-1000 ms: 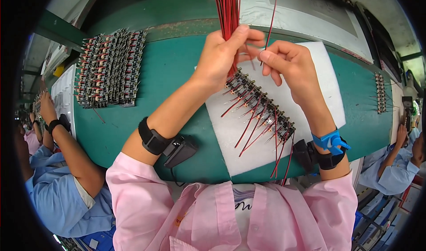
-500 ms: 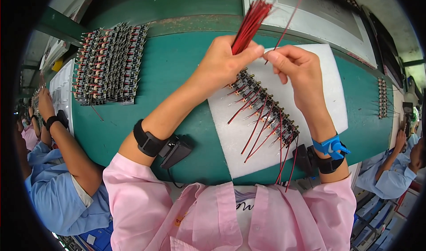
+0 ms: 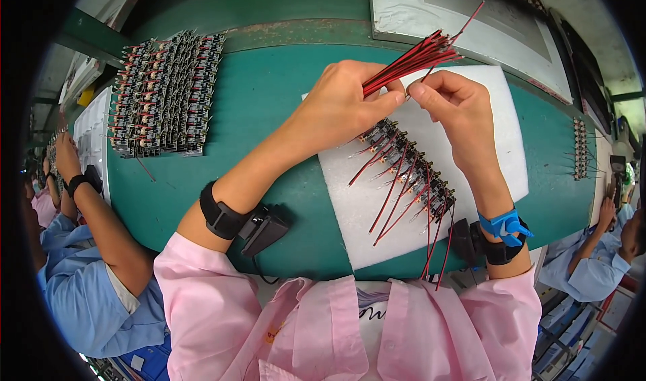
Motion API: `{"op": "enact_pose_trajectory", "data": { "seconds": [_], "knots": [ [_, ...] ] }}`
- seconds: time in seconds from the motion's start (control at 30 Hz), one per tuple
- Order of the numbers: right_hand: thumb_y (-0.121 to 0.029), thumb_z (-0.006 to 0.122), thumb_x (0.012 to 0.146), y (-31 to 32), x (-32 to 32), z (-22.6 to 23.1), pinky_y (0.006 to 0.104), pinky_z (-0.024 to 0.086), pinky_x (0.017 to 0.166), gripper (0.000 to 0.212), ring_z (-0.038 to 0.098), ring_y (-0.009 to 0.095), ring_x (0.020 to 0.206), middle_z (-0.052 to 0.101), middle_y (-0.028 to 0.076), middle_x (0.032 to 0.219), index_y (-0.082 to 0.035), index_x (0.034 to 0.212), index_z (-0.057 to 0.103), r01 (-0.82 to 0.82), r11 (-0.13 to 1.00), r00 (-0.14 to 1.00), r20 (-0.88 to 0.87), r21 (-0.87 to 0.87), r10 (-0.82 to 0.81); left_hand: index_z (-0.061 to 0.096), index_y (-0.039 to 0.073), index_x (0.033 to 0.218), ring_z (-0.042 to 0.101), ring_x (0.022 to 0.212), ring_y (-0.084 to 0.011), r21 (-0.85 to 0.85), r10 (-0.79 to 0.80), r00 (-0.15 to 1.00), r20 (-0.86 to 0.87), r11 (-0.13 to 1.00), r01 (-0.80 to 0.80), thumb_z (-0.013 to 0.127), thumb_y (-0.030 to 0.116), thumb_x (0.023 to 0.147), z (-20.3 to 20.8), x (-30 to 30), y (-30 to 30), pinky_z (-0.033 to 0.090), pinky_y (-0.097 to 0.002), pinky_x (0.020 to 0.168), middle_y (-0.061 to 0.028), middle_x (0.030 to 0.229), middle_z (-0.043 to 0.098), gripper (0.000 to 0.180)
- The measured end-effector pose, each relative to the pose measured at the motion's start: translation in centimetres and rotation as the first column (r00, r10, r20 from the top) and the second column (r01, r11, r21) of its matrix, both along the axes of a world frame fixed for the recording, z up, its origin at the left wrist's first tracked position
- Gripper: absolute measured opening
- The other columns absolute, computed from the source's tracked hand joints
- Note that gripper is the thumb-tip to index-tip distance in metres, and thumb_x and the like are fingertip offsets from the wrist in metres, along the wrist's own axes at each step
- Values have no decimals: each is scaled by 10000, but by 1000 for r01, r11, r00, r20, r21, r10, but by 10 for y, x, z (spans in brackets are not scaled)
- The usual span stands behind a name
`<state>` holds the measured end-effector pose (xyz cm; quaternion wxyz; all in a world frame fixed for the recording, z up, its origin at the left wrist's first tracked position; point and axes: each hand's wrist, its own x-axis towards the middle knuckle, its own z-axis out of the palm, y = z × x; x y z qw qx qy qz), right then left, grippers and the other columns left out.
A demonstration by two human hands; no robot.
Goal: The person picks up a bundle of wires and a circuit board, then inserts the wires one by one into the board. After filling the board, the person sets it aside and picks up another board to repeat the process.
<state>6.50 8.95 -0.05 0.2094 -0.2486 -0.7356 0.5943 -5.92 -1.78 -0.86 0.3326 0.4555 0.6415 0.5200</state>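
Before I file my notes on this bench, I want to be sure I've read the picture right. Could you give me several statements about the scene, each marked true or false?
1. The left hand holds a bundle of wires. True.
2. The right hand is empty. False: it pinches a single wire between thumb and fingers.
3. The row of circuit boards near the hands lies on a white foam sheet. True.
4. The blue strap is on the left arm. False: it is around the right wrist.
5. A large group of circuit boards sits toward the left end of the green table. True.
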Motion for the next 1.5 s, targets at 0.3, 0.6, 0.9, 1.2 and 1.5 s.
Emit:
{"op": "enact_pose_trajectory", "data": {
  "seconds": [0.3, 0.6, 0.9, 1.2, 1.5],
  "knots": [
    [-141, 605, 725, -1, 3, -2, 174, 300, 497, 132, 397, 30, 557, 537, -15, 639, -15, 691, 580, -53, 998, 998, 44, -30, 55, 550, 5, 668, 348, 436, -52, -45, -50, 998, 25, 998, 51, 557, 166, 706, -3, -4, -1, 271, -239, 400, 20, 474, 391, 166],
    [-106, 593, 720, -1, 4, 1, 188, 322, 511, 105, 411, 46, 563, 539, -9, 638, -18, 667, 568, -97, 982, 994, 36, -160, 104, 580, -4, 732, 338, 452, -27, 14, 28, 990, 136, 999, -30, 564, 186, 735, -6, -8, 1, 250, -215, 394, 49, 497, 400, 191],
    [-35, 565, 708, -20, 5, 16, 227, 349, 515, 82, 441, 103, 553, 511, 29, 620, 25, 671, 523, -338, 892, 941, 142, 299, 309, 565, -13, 864, 228, 369, -10, 171, 89, 901, 426, 969, -177, 551, 225, 789, 33, -7, 3, 184, -185, 340, 81, 457, 303, 250],
    [-33, 567, 694, -19, 2, 16, 264, 355, 489, 66, 449, 159, 556, 498, 65, 619, 16, 676, 527, -408, 812, 913, 202, 417, 354, 595, 8, 784, 313, 386, -20, 266, 138, 917, 375, 931, -249, 570, 211, 770, 51, -11, -4, 237, -185, 345, 34, 521, 461, 205],
    [-64, 587, 694, -11, 7, 21, 253, 361, 540, 103, 457, 135, 591, 495, 51, 617, 10, 658, 525, -464, 825, 886, 176, 323, 429, 538, -22, 799, 216, 364, -8, 257, 203, 921, 333, 920, -296, 557, 171, 757, 53, -16, -6, 178, -193, 336, 72, 450, 306, 199]
  ]
}}
